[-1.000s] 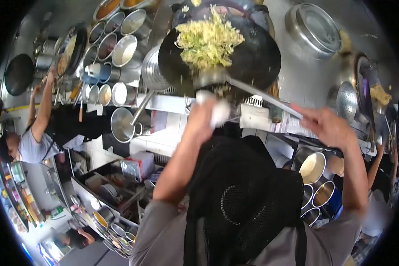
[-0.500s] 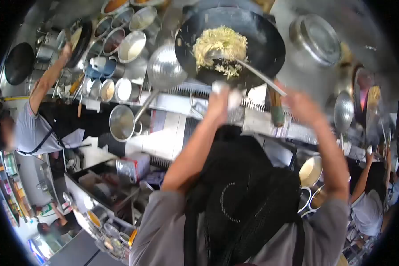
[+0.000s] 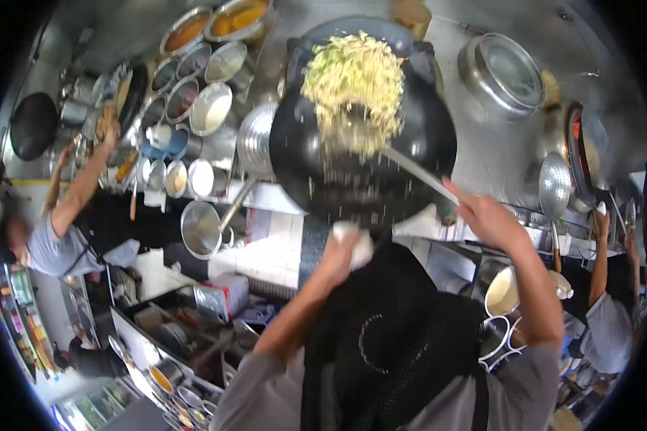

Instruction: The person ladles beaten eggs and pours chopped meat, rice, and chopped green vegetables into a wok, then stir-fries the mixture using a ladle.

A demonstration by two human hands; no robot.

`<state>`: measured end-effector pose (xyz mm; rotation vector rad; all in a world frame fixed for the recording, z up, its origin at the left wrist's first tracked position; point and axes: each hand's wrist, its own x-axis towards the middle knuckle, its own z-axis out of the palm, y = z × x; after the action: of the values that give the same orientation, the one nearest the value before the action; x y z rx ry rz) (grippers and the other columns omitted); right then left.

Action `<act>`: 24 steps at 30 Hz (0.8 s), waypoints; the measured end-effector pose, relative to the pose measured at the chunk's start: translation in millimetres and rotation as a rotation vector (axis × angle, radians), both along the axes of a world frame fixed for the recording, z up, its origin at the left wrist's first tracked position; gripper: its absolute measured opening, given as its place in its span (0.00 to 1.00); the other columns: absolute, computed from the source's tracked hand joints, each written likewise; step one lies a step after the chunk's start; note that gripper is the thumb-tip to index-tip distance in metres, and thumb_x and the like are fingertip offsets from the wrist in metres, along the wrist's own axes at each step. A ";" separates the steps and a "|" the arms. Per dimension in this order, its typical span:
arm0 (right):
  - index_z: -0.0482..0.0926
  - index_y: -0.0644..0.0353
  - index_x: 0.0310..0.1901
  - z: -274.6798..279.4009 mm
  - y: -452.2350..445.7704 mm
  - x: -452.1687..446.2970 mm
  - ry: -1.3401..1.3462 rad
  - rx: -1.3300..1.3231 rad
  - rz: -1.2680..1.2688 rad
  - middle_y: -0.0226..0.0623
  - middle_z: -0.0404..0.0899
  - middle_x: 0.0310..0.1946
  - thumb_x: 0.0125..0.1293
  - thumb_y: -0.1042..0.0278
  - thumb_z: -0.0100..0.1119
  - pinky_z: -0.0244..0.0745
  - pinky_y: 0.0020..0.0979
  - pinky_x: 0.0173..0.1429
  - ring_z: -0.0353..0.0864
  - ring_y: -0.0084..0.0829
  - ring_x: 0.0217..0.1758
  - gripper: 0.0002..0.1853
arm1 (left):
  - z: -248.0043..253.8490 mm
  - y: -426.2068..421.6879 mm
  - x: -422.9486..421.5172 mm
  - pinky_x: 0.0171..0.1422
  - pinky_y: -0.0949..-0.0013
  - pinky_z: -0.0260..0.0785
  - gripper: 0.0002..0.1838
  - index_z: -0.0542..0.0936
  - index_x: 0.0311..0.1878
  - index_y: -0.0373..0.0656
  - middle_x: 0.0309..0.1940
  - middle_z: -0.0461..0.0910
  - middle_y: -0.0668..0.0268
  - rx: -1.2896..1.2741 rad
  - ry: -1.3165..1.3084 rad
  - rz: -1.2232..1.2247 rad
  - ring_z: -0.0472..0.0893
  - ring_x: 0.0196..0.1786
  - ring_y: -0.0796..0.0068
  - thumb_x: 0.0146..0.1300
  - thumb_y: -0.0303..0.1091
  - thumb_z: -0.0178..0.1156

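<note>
My left hand [image 3: 336, 257] is closed round a white cloth [image 3: 361, 251] at the near rim of a big black wok [image 3: 428, 144]. The wok's handle itself is hidden under the cloth and fingers. A mass of pale yellow and green shredded food [image 3: 354, 75], blurred by motion, rises above the far side of the wok. My right hand [image 3: 489, 219] grips the long metal handle of a ladle [image 3: 418, 171]. Its bowl end reaches into the food and is partly covered by it.
On the left are a perforated strainer [image 3: 256, 140], a metal saucepan [image 3: 201, 230] and several ingredient bowls [image 3: 212, 108]. Stacked metal pans [image 3: 507, 72] stand at right, near another strainer [image 3: 555, 185]. Co-workers [image 3: 65, 248] work at both sides.
The wok has come nearer to me, with my left hand and cloth drawn back. The food has gone from lying in the wok to rising at its far side. The ladle has shifted nearer too.
</note>
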<state>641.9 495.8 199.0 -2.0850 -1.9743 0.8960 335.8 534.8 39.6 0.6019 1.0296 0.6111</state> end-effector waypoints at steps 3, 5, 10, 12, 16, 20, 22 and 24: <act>0.66 0.42 0.70 80.3 -1.4 6.8 -0.001 -0.257 0.088 0.58 0.81 0.42 0.71 0.59 0.54 0.75 0.46 0.53 0.81 0.55 0.47 0.26 | 70.1 5.7 8.7 0.51 0.61 0.77 0.24 0.69 0.62 0.36 0.47 0.80 0.54 -0.049 0.093 0.009 0.82 0.49 0.61 0.60 0.22 0.54; 0.64 0.40 0.71 72.8 13.6 7.1 -0.004 -0.240 0.076 0.59 0.81 0.41 0.72 0.59 0.52 0.76 0.47 0.51 0.82 0.55 0.45 0.26 | 87.6 64.4 32.5 0.43 0.61 0.76 0.16 0.73 0.54 0.34 0.39 0.81 0.54 -0.128 0.047 -0.035 0.82 0.40 0.63 0.64 0.30 0.54; 0.59 0.42 0.74 -33.0 11.9 1.6 -0.074 0.007 -0.013 0.60 0.81 0.38 0.73 0.58 0.51 0.75 0.46 0.49 0.83 0.55 0.42 0.29 | 22.9 15.6 19.0 0.53 0.60 0.74 0.20 0.71 0.59 0.35 0.46 0.80 0.53 0.124 0.256 -0.171 0.81 0.47 0.60 0.65 0.29 0.57; 0.66 0.45 0.70 18.9 -9.0 8.1 0.034 -0.197 0.036 0.55 0.78 0.55 0.71 0.65 0.54 0.71 0.42 0.63 0.78 0.56 0.56 0.26 | 28.5 -24.6 4.3 0.52 0.63 0.77 0.17 0.73 0.58 0.34 0.49 0.80 0.57 0.093 -0.054 0.071 0.82 0.49 0.66 0.68 0.32 0.55; 0.67 0.43 0.70 51.6 1.8 23.5 0.017 -0.171 0.154 0.55 0.81 0.42 0.71 0.63 0.53 0.75 0.44 0.53 0.82 0.54 0.45 0.25 | 110.4 45.0 26.4 0.45 0.61 0.78 0.14 0.76 0.50 0.35 0.42 0.82 0.56 -0.238 -0.044 0.051 0.84 0.44 0.64 0.68 0.35 0.54; 0.63 0.41 0.72 -59.1 25.6 7.0 -0.173 0.155 0.017 0.52 0.83 0.32 0.72 0.61 0.52 0.77 0.48 0.37 0.82 0.54 0.32 0.27 | 14.0 39.3 36.6 0.46 0.61 0.75 0.18 0.74 0.52 0.32 0.43 0.81 0.55 0.667 0.556 -0.215 0.82 0.41 0.62 0.70 0.40 0.54; 0.64 0.40 0.71 -12.4 6.6 -6.1 -0.153 0.058 0.002 0.53 0.82 0.32 0.72 0.62 0.52 0.77 0.48 0.38 0.82 0.54 0.32 0.27 | -36.6 5.7 8.6 0.48 0.63 0.77 0.22 0.66 0.66 0.38 0.46 0.79 0.56 0.009 0.004 0.022 0.81 0.47 0.65 0.70 0.28 0.52; 0.65 0.40 0.71 41.4 -5.6 10.0 -0.127 -0.046 0.089 0.53 0.82 0.31 0.72 0.62 0.52 0.76 0.47 0.38 0.82 0.54 0.32 0.26 | 35.0 -10.9 10.1 0.46 0.65 0.79 0.15 0.72 0.57 0.41 0.48 0.79 0.58 0.162 -0.051 0.126 0.82 0.46 0.69 0.68 0.29 0.56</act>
<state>651.9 490.2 240.4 -2.1439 -2.1450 0.8515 345.9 523.9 74.6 0.6629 0.9809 0.8229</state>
